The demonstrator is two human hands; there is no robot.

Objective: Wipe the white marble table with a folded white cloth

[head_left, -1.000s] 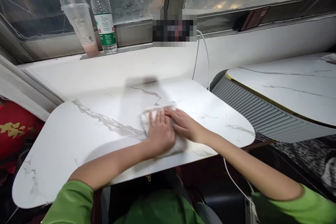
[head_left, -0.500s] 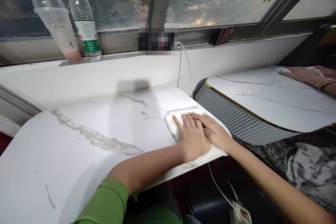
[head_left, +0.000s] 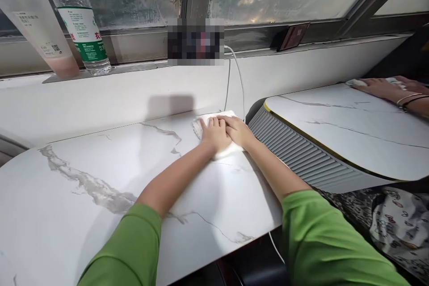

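Observation:
A folded white cloth (head_left: 223, 154) lies on the white marble-patterned table (head_left: 187, 250), close to its far right corner by the wall. Pressed flat on the cloth is my left hand (head_left: 216, 135), its fingers stretched forward and slightly apart. My right hand (head_left: 238, 132) rests against it from the right, also palm down, with its fingers reaching over beside or partly onto my left hand. Both hands cover the middle of the cloth, so only its edges show. Neither hand has its fingers wrapped round anything.
A plastic drink cup (head_left: 43, 31) and a water bottle (head_left: 83, 35) stand on the window ledge at left. A white cable (head_left: 239, 69) hangs by the wall. Across a gap is a second table (head_left: 351, 138), where another person's hands (head_left: 385, 89) hold a white cloth.
Both my hands have slid the cloth away from me, from the table's near right corner towards the wall. The view has shifted, and the cup and bottle appear further left.

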